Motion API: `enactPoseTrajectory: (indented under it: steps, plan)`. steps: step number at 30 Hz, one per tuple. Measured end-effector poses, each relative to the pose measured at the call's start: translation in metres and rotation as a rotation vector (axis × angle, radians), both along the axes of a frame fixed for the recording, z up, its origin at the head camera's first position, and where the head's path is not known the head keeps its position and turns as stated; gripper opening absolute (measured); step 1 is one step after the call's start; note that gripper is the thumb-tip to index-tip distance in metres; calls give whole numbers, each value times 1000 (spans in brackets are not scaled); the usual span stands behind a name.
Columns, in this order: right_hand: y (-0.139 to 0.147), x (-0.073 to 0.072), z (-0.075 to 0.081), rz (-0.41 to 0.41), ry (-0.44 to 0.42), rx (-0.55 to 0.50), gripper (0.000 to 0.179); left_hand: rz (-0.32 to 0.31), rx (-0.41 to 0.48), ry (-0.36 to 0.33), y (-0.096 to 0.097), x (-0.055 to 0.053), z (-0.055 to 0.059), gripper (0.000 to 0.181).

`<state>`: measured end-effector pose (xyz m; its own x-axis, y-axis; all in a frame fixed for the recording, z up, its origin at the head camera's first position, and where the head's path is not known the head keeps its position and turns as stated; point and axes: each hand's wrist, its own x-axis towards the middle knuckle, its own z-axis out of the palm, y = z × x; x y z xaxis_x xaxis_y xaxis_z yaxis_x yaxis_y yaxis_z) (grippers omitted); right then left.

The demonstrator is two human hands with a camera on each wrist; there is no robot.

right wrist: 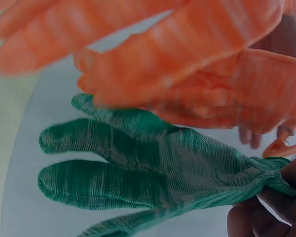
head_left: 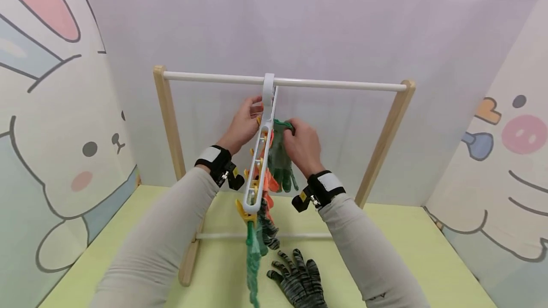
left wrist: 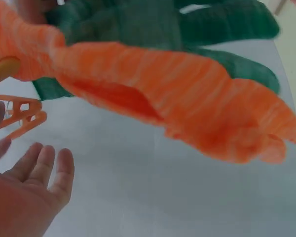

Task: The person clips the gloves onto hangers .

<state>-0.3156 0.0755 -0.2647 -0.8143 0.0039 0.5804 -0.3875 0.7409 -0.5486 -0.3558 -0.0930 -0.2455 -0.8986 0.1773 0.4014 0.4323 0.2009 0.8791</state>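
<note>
In the head view a white clip hanger (head_left: 269,96) hangs from a rod and runs toward me. My left hand (head_left: 243,125) is at its far end on the left side. The left wrist view shows its thumb and forefinger pinching an orange clip (left wrist: 27,116), the other fingers extended. On the hanger's right, my right hand (head_left: 305,144) pinches a green glove (head_left: 280,156) by its cuff, fingers of the glove hanging down. That cuff (right wrist: 274,170) is close beside the orange clip in the right wrist view. Nearer the camera hangs an orange glove (left wrist: 153,89), held by a yellow clip (left wrist: 4,70).
The white rod (head_left: 342,84) spans two wooden posts (head_left: 385,141). Nearer me on the hanger hang a dark striped glove (head_left: 268,232) and another green glove (head_left: 253,270). A loose dark striped glove (head_left: 299,282) lies on the yellow tabletop (head_left: 222,270). Cartoon-printed panels stand either side.
</note>
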Motion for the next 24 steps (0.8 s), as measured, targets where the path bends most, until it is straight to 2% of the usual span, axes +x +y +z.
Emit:
enactPoseTrajectory:
  steps: [3, 6, 8, 11, 14, 17, 21, 24]
  plan:
    - [3, -1, -3, -7, -17, -22, 35, -67, 52, 5, 6, 3, 1, 39]
    - [6, -2, -4, 16, -7, -19, 43, -105, 66, 4, 10, 1, 2, 35]
    - [6, -3, -4, 56, 7, 3, 45, -136, 66, 29, 9, -2, 1, 37]
    - [5, -2, -6, 127, 4, 65, 44, -150, 52, 72, 6, -8, -2, 39]
    - [3, 0, -9, 184, -10, 117, 38, -153, 81, 69, 1, -10, -7, 32]
    - [0, 2, -12, 206, 22, 172, 33, -256, 256, -58, 0, -6, -10, 31]
    - [-6, 5, -16, 218, 85, 231, 32, -383, 543, -293, -2, 5, -13, 43]
    - [-12, 9, -19, 240, 84, 249, 21, -401, 660, -403, -8, 7, -21, 38]
